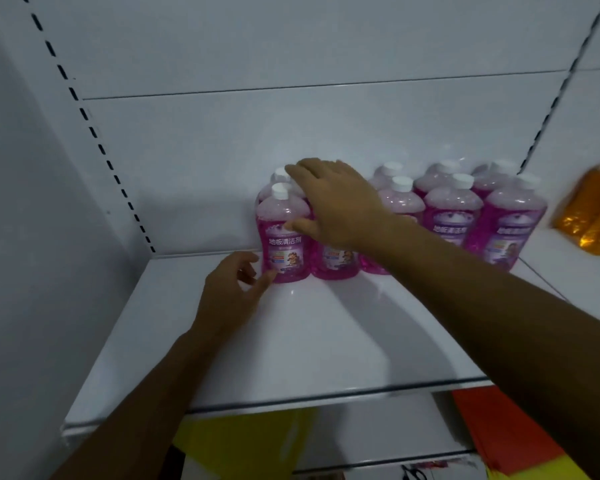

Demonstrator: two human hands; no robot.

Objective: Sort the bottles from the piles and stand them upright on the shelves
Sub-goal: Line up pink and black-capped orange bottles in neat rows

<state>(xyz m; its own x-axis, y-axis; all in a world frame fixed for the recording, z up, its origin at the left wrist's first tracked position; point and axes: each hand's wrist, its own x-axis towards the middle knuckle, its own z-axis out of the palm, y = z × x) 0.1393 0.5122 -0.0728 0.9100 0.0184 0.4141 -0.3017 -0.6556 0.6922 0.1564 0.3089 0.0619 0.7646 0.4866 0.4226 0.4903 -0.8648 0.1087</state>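
Several pink bottles with white caps stand upright in two rows at the back of the white shelf (309, 341). The leftmost front pink bottle (284, 237) shows a purple label. My right hand (336, 206) is wrapped over the top of the second front bottle (333, 261), thumb against the leftmost one. My left hand (232, 292) hovers at the base of the leftmost bottle, fingers curled and apart, fingertips just touching or nearly touching it. More pink bottles (506, 223) stand to the right.
Orange bottles (593, 216) lie on the neighbouring shelf at right. A white back panel and slotted uprights (94, 133) frame the bay. Below the shelf edge are a lower shelf (378, 465) and yellow and red packaging (499, 427).
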